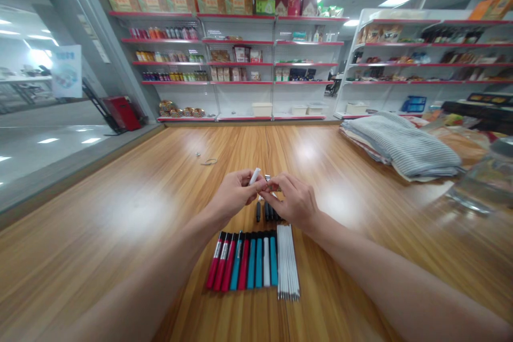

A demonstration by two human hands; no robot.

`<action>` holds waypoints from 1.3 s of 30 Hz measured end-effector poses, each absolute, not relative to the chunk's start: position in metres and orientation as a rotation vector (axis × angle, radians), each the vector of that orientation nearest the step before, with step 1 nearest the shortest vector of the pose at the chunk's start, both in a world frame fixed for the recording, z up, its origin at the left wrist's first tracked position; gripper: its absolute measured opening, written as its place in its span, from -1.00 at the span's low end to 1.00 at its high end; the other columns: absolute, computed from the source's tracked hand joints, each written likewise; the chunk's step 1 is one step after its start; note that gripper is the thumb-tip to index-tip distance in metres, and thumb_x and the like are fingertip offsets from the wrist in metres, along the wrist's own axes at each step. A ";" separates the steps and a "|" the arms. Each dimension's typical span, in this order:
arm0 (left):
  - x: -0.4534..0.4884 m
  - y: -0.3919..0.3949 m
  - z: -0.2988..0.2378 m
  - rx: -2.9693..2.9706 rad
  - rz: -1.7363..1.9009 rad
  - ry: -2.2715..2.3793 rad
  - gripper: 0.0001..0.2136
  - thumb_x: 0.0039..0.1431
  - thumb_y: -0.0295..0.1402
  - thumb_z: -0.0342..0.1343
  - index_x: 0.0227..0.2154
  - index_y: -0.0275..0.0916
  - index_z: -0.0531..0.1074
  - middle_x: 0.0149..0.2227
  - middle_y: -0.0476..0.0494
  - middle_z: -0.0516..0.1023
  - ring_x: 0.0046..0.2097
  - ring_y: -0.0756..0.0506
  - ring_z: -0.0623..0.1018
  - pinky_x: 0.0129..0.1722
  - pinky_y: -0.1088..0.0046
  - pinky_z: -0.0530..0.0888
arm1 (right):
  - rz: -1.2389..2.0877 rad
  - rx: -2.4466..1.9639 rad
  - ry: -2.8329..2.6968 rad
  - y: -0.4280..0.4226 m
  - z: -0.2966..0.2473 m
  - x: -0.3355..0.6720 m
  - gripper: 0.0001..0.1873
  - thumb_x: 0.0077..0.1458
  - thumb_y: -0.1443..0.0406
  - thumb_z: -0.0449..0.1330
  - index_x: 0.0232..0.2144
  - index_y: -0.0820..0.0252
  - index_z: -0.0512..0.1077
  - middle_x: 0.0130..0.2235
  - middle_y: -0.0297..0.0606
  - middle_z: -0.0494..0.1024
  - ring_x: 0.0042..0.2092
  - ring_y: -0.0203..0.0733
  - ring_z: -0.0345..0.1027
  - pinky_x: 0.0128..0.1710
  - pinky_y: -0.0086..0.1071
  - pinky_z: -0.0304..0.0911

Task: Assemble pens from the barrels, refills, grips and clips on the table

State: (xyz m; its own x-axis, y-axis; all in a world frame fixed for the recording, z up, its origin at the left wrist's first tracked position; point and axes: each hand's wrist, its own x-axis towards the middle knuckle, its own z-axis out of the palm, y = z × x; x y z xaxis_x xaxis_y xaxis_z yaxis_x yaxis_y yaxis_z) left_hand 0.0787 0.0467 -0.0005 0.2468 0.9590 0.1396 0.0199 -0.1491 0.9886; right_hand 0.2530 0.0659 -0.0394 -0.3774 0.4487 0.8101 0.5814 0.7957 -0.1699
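Note:
My left hand (237, 192) is closed around a white pen barrel (255, 175), its upper end poking up above the fingers. Right beside it, the fingers of my right hand (294, 197) pinch at the barrel's other end; whatever lies between those fingertips is too small to make out. Below the hands, several black pen parts (267, 211) lie on the table, partly covered by my right hand. Nearer to me is a row of pens (242, 262) in red, blue and white. A bundle of thin white refills (286, 262) lies along the row's right side.
On the wooden table (120, 256), a small ring-shaped item (209, 162) lies at the far left of the hands. Folded striped cloth (404, 141) and a clear glass vessel (483, 181) stand to the right. Stocked shelves (240, 64) rise behind the table.

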 end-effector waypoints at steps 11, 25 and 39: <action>0.061 0.060 -0.021 1.973 1.082 1.071 -0.73 0.23 -0.16 0.05 -0.40 -0.30 0.40 -0.50 0.01 0.36 -0.45 0.05 0.34 -0.44 0.55 0.26 | -0.159 -0.784 -2.058 0.062 -0.038 0.251 -0.86 0.21 0.27 0.10 -0.28 0.21 0.42 -0.33 -0.24 0.49 -0.28 -0.25 0.38 -0.30 -0.43 0.20; 0.050 0.063 -0.042 2.659 0.961 1.308 -0.73 0.35 -0.21 -0.13 -0.02 -0.11 0.37 -0.22 -0.09 0.47 -0.20 -0.04 0.48 -0.22 0.47 0.37 | -0.154 -0.847 -2.148 0.064 -0.038 0.254 -0.79 0.28 0.27 0.03 -0.24 0.23 0.44 -0.30 -0.21 0.50 -0.23 -0.23 0.39 -0.28 -0.42 0.17; 0.052 0.059 -0.039 2.978 0.686 1.368 -0.75 0.36 -0.27 -0.20 -0.17 -0.16 0.39 -0.32 -0.06 0.46 -0.30 -0.04 0.46 -0.32 0.45 0.30 | -0.212 -0.904 -2.241 0.062 -0.038 0.254 -0.72 0.30 0.21 0.00 -0.32 0.21 0.45 -0.37 -0.23 0.48 -0.31 -0.24 0.35 -0.34 -0.41 0.07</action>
